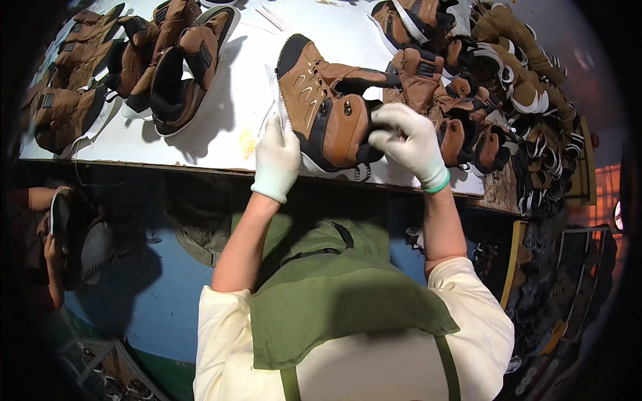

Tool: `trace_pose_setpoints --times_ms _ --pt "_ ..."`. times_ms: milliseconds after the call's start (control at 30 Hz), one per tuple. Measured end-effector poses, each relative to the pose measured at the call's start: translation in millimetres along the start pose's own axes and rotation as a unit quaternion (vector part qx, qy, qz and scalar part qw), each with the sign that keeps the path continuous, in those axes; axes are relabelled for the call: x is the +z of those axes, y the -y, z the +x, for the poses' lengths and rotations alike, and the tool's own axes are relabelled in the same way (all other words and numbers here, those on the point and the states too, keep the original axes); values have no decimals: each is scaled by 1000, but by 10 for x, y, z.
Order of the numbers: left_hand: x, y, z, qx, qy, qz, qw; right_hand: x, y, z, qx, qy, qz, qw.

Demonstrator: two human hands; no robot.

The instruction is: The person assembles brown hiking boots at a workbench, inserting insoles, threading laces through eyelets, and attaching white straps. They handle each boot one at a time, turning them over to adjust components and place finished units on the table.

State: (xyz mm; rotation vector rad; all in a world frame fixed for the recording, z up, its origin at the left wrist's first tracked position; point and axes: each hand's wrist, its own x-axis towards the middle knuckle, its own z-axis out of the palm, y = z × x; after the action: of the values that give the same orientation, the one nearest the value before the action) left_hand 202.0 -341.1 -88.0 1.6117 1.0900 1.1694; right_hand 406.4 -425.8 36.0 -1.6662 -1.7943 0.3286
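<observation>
Bright light whitens the tabletop (254, 73) — shoes (200, 57) at left cast soft shadows on it — while the floor (167, 307) below is dim. Fisheye distortion curves straight edges; corners fall to black (a white glare (618, 215) at far right).

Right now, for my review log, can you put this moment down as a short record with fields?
Left hand: white glove, gripping the boot's sole side
Right hand: white glove, fingers curled at the boot's collar; contact unclear
Boot: brown and black, toe pointing away from the person
Table: white top
Left side: brown boots
Right side: more boots, tan shoes farther right
Apron: green
Lower left: a co-worker's hand
</observation>
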Motion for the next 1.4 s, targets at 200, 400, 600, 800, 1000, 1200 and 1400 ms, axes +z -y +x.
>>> trace_pose_setpoints --times_ms 200,400,600,800,1000,1200,1400 --pt "-252 -494 287 -165 102 -246 950 0 -156 -75 -30 140 -38 989" --pt "-252 -607 420 -182 120 -296 930 55 54 -116 235 83 237 939" --pt "-163 -496 444 -172 116 -403 892 93 102 -72 201 -33 295 933" --pt "-132 -508 497 -250 91 -568 779 -144 188 132 120 0 338 934" --pt "-121 -508 520 -296 35 -618 728 -306 427 435 116 43 270 955" --pt "-371 -600 313 -173 -38 -221 959 -117 633 705 15 6 117 993" --pt "-483 -952 93 108 0 70 992 52 657 723 47 4 163 985"
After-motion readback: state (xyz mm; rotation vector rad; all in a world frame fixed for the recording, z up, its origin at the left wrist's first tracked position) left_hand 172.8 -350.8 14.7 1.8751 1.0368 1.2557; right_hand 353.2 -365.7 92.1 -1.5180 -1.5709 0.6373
